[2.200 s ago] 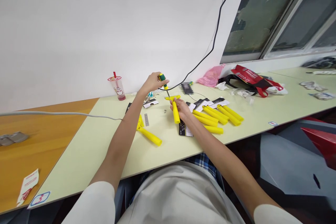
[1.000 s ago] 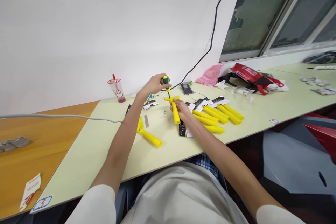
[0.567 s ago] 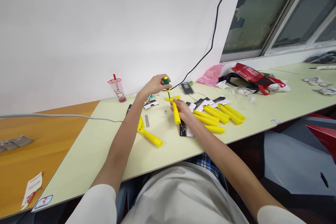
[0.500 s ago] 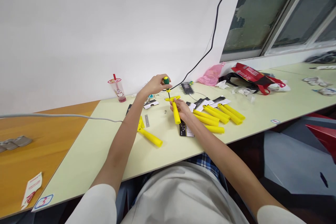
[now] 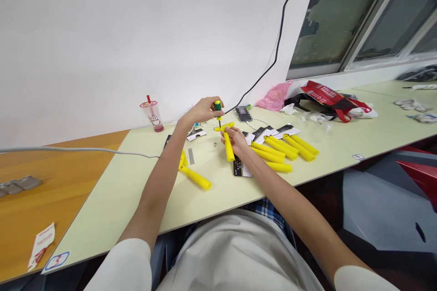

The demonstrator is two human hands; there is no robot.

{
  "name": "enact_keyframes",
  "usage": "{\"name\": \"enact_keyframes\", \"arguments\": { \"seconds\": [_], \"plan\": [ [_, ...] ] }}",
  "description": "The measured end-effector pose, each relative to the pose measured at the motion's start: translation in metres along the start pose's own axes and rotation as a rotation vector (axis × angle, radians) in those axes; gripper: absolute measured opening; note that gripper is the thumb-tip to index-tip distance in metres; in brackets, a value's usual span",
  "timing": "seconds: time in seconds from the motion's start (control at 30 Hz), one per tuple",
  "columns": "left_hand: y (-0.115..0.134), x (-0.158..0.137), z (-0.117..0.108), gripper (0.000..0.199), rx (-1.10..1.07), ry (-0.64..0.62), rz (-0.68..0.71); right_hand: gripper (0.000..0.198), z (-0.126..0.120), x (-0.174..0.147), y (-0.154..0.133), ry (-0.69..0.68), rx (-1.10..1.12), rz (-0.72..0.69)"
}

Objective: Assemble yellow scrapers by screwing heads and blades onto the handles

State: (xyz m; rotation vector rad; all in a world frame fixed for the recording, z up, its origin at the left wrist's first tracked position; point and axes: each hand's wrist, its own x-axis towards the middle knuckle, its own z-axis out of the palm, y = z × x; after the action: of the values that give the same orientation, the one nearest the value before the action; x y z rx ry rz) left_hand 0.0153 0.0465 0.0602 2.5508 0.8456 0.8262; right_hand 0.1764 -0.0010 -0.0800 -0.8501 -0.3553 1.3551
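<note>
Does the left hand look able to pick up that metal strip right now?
Probably not while the left hand holds the screwdriver. Were it free, likely yes: the metal strip lies uncovered on the table, fairly close by.

The left arm [image 5: 157,177] and right arm [image 5: 280,186] reach over the front edge of the table [image 5: 102,209]. The left hand [image 5: 205,109] is up high with a bent wrist, fingers and thumb pinched. The right hand [image 5: 235,141] is lower, nearer the front edge, fingers curled.
</note>
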Motion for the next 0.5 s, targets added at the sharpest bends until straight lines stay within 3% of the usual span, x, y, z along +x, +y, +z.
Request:
{"name": "enact_keyframes", "arguments": {
  "seconds": [0.27, 0.5],
  "plan": [
    [0.0021, -0.0008, 0.0004, 0.023, 0.032, 0.021, -0.012, 0.027, -0.0003, -0.0004, -0.0003, -0.01, 0.021, 0.01],
    [0.0009, -0.003, -0.0029, 0.035, -0.015, 0.003, -0.026, 0.025, -0.0037, 0.0037, 0.0013, -0.032, 0.035, 0.037]
  ]
}}
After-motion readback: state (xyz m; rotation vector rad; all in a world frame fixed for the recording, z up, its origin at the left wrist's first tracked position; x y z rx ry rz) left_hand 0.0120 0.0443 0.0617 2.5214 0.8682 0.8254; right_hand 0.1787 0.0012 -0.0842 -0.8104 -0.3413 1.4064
